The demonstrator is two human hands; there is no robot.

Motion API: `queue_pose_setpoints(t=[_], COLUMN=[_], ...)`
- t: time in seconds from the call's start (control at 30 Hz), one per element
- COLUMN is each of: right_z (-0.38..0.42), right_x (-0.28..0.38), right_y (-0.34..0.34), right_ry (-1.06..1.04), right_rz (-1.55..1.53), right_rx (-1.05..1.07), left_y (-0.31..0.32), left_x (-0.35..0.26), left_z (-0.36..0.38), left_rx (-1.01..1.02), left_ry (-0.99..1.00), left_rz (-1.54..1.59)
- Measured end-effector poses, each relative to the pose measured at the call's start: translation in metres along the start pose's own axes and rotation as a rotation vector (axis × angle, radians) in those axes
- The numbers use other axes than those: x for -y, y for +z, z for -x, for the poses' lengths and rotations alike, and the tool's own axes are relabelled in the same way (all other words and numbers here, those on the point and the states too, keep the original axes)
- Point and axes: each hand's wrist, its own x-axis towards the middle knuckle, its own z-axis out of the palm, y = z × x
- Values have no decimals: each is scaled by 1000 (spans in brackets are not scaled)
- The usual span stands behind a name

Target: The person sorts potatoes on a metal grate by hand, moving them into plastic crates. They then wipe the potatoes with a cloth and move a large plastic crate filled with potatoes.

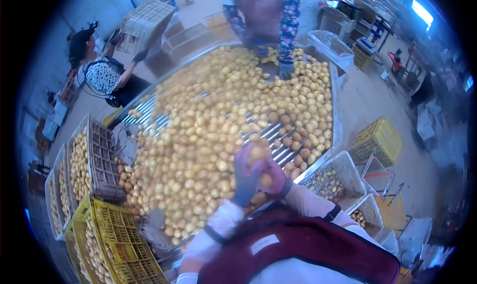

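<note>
A large heap of round tan produce (194, 145), looking like small potatoes, covers the slatted metal sorting table. At its near side my gloved left hand (243, 177) is raised with fingers curled around a tan potato (256, 154). My gloved right hand (276, 174) is pressed close beside it, fingers bent, with another potato (267, 180) against its palm side. Blur hides exactly which fingers touch which piece. Bare metal slats (278, 145) show just beyond my hands, with browner potatoes (295, 146) scattered along them.
Opposite, a person's gloved hand (285, 71) reaches into the heap. At left, another person tips a crate (146, 26). Filled crates, including a yellow crate (119, 229), line the left side. A white bin (348, 179) and another yellow crate (377, 141) stand right.
</note>
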Motion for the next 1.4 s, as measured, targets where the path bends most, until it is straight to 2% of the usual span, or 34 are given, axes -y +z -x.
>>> queue_pose_setpoints(t=[0.03,0.07,0.13,0.27,0.33,0.37,0.47,0.5,0.6,0.63,0.7,0.8,0.83,0.9,0.97,1.0,1.03,1.1,1.13,1.17,1.23,1.27,1.33,1.4], right_z=[5,9,17,39,49,51,66,77,126,158,207,330,352,423,478,483,474,441,324,250,195,183,170,198], right_x=[-13,-21,-38,-38,-52,-70,-23,-43,-2,-39,-23,17,26,2,-45,-67,-89,-132,-42,15,48,49,39,12], right_y=[-1,-6,-16,-42,-44,-40,-63,-62,-85,-104,-113,-133,-133,-139,-142,-138,-134,-127,-99,-79,-64,-61,-60,-88], right_ry=[63,186,397,407,357,322,-54,-175,2,-142,-260,-127,-171,-119,115,202,236,123,148,223,330,359,390,421], right_rz=[-197,-523,-1239,-1537,-1331,-1043,-650,-1093,-1162,-1225,-1266,-1183,-1178,-1020,-797,-769,-776,-893,-778,-853,-747,-578,-481,-614], right_rx=[-57,-90,-307,-296,-365,-444,-167,-153,-671,-574,-551,-878,-1172,-1614,-1926,-1919,-1819,-1467,-1180,-1090,-862,-713,-561,-577], left_y=[9,17,28,47,57,60,68,69,71,63,47,31,29,25,36,42,49,63,68,73,79,79,70,48], left_x=[1,1,0,0,2,3,7,6,-15,-2,3,8,10,17,9,4,10,18,17,16,9,5,-1,5], left_z=[0,1,2,6,7,9,15,17,19,18,15,14,15,17,22,25,27,32,33,36,40,42,43,44], left_rx=[26,51,91,173,214,236,314,351,443,450,445,419,392,383,487,534,554,584,615,652,750,793,844,823], left_ry=[-4,-9,-17,-41,-54,-59,-101,-97,55,55,13,31,38,38,-36,-71,6,144,183,206,211,210,188,163], left_rz=[21,36,65,119,146,160,217,222,219,213,133,42,14,-37,74,121,14,-161,-212,-252,-293,-315,-356,-410])
